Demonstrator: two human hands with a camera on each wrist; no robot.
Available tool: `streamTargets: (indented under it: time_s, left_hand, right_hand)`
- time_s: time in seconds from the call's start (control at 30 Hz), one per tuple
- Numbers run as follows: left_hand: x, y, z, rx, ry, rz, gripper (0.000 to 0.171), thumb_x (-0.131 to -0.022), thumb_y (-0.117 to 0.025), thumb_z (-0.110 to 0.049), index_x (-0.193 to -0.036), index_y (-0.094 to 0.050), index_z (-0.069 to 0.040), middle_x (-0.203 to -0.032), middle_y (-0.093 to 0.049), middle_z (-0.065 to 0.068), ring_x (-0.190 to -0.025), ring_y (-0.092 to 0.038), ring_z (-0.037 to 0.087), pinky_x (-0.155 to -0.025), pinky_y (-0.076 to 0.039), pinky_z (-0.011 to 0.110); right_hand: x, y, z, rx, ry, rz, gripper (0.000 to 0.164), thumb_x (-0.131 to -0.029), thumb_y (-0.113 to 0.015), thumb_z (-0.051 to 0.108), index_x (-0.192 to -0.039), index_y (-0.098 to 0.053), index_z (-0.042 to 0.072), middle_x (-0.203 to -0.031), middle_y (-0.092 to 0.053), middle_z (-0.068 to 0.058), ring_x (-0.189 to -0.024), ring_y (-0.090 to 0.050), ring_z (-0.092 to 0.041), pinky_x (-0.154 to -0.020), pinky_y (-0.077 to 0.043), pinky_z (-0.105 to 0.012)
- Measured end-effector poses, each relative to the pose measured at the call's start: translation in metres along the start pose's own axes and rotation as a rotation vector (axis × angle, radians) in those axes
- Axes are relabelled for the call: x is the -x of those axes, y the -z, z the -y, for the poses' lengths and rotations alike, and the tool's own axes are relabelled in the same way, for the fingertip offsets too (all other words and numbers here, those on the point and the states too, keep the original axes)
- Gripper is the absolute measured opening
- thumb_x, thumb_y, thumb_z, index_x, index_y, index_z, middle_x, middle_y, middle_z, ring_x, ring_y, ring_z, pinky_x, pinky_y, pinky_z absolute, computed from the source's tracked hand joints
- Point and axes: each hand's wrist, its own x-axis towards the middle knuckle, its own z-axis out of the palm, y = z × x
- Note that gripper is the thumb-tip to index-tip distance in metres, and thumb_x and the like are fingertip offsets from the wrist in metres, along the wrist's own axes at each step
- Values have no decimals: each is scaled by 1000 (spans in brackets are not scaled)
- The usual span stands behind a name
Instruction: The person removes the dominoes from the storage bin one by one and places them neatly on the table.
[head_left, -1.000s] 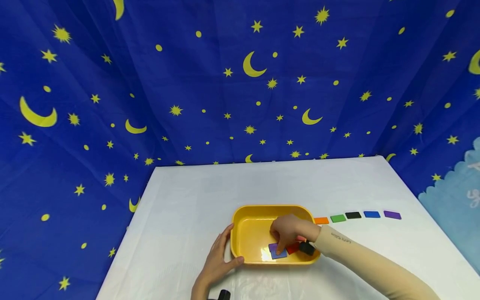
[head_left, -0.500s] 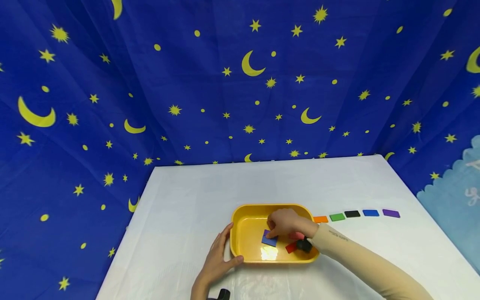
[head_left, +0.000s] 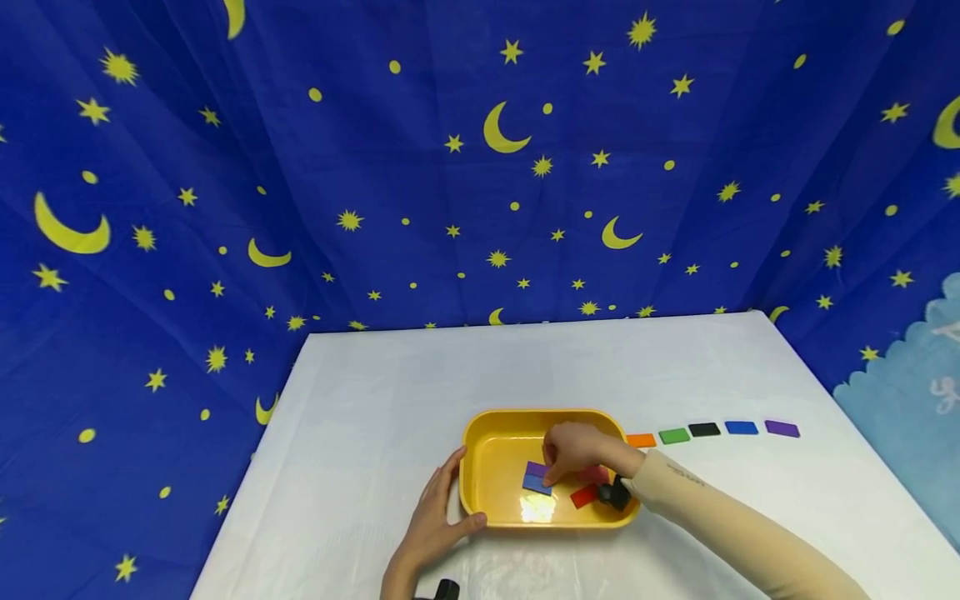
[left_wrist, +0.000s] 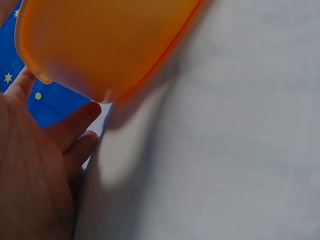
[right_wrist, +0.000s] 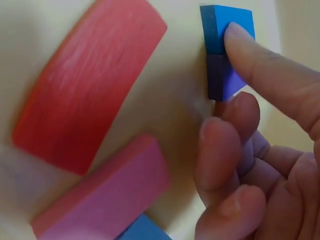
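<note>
A yellow plastic tray [head_left: 487, 417] stands on the table. My left hand [head_left: 435, 517] is at its left end, fingers spread, with thumb and forefinger touching the outside. My right hand [head_left: 573, 450] reaches into the tray, fingers curled. Its thumb lies on a flat blue block [right_wrist: 232, 17], while the forefinger meets the purple block [right_wrist: 231, 80] set edge to edge with it; thumb and forefinger pinch the pair. A red block [right_wrist: 92, 85], a pink block [right_wrist: 107, 192] and part of another blue block [right_wrist: 145, 229] lie beside them in the tray.
A row of flat blocks lies right of the tray: an orange block [head_left: 641, 440], a green block [head_left: 674, 436], a black block [head_left: 705, 429], a blue block [head_left: 741, 427] and a purple block [head_left: 782, 428]. A starry blue curtain [head_left: 420, 167] hangs behind the white table [head_left: 405, 383].
The blue and purple blocks have slid up and left inside the tray with my right hand. The hand has since shifted slightly right on them. My left hand stays at the tray.
</note>
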Motion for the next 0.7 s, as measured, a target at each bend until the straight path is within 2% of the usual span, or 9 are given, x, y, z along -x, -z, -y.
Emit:
streamTargets:
  time_s: [0.2, 0.33, 0.5, 0.7]
  left_hand:
    - [0, 1, 1, 4, 7, 1, 92, -74, -75, -39, -149, -23, -37, -151, -32, -1, -136, -29, 25, -113, -9, 41]
    - [0, 1, 1, 13, 2, -8, 91, -74, -75, -40, -149, -24, -37, -150, -34, 0, -135, -30, 26, -113, -10, 44]
    - [1, 0, 3, 15, -19, -13, 91, -74, -74, -45, -150, -24, -34, -147, -39, 1, -134, -34, 25, -112, -12, 45]
    - [1, 0, 2, 14, -24, -20, 92, -73, -74, -47, -150, -26, -33, -148, -38, 0, -135, -32, 25, -112, -11, 44]
  right_hand:
    - [-2, -1, 0, -70, -44, 9, 30, -70, -84, 36, -63, -59, 20, -59, -52, 9, -52, -44, -9, -49, -34, -24]
    - [-2, 0, 0, -99, -25, -4, 27, -71, -84, 32, -65, -60, 19, -60, -53, 9, -52, -44, -9, -50, -35, -25]
    - [1, 2, -4, -74, 18, -30, 26, -74, -82, 29, -69, -58, 18, -63, -51, 9, -56, -45, -10, -55, -37, -28]
    - [3, 2, -10, -22, 25, -69, 26, -77, -80, 32, -70, -57, 21, -63, -49, 10, -57, -44, -8, -53, -36, -26]
